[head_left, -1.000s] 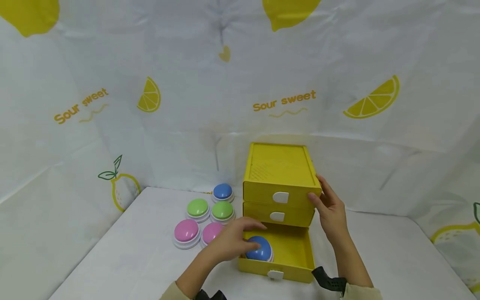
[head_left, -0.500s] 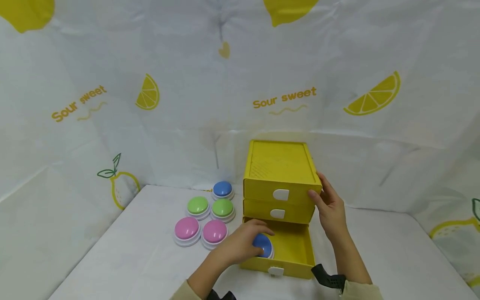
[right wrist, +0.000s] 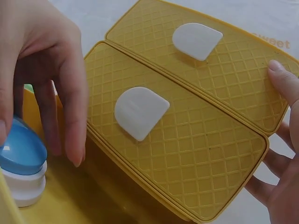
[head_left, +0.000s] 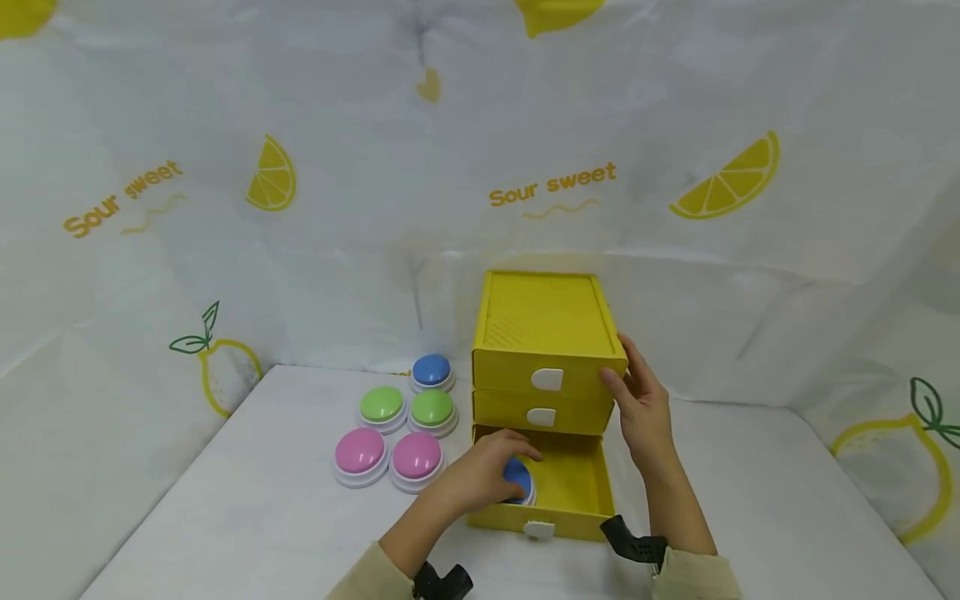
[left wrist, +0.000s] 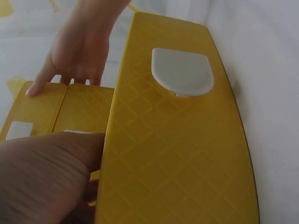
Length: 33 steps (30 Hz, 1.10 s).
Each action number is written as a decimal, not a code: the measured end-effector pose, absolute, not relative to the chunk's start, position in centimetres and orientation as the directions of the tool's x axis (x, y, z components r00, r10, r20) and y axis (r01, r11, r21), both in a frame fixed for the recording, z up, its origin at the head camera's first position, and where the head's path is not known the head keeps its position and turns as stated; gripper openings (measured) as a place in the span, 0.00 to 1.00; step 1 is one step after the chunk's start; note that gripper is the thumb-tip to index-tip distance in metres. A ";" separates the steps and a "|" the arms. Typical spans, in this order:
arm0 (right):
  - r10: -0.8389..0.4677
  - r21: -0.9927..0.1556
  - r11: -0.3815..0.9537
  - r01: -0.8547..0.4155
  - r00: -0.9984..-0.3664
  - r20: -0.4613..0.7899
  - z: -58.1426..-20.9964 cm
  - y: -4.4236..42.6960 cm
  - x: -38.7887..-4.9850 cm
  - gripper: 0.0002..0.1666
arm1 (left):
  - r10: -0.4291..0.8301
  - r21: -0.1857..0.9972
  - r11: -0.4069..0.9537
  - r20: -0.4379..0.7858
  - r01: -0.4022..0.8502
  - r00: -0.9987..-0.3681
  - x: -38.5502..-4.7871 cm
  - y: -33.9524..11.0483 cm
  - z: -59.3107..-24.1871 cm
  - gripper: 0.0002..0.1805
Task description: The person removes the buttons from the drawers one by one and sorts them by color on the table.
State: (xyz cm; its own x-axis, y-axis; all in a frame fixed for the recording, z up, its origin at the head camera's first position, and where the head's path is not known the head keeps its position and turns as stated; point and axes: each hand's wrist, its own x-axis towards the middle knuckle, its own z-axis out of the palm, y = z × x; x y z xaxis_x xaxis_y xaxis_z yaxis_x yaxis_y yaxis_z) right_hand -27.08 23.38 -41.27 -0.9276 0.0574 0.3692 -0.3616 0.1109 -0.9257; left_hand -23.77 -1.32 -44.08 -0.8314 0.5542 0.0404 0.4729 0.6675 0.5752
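Note:
A yellow desktop drawer unit [head_left: 551, 312] has its lowest drawer [head_left: 581, 523] pulled out. Inside that drawer, towards its left, sits a blue-domed push button [right wrist: 21, 150] on a white base. My left hand [head_left: 480, 477] reaches in over it, thumb at the dome. In the right wrist view its other fingers hang down apart from the button, with a gap between. Part of the button is hidden by the hand in the head view. My right hand [head_left: 642, 408] grips the unit's upper right edge, thumb on the front and fingers along the side.
Left of the unit, on the white-covered table [head_left: 247, 500], stand several more push buttons: a blue one [head_left: 431, 369], two green ones [head_left: 381, 403] and two pink ones [head_left: 359, 451]. A lemon-printed white cloth [head_left: 337, 275] rises behind.
My left hand has moved slightly right and farther over the blue button, covering more of it. My right hand keeps its grip on the unit. The head view has shifted a little.

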 end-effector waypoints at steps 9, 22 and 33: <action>0.032 -0.922 0.178 -0.343 -0.935 0.354 -40.8 23.6 -27.0 0.35 | 0.569 0.599 0.651 0.022 0.466 -0.822 -24.4 -1.3 -44.0 0.24; 0.029 -0.928 0.116 -0.353 -0.933 0.358 -40.9 23.7 -27.1 0.36 | 0.583 0.604 0.666 -0.055 0.438 -0.810 -24.4 -1.4 -43.5 0.24; 0.033 -0.932 0.121 -0.341 -0.937 0.347 -40.9 23.5 -27.1 0.36 | 0.581 0.590 0.667 -0.029 0.455 -0.814 -24.4 -1.6 -43.6 0.23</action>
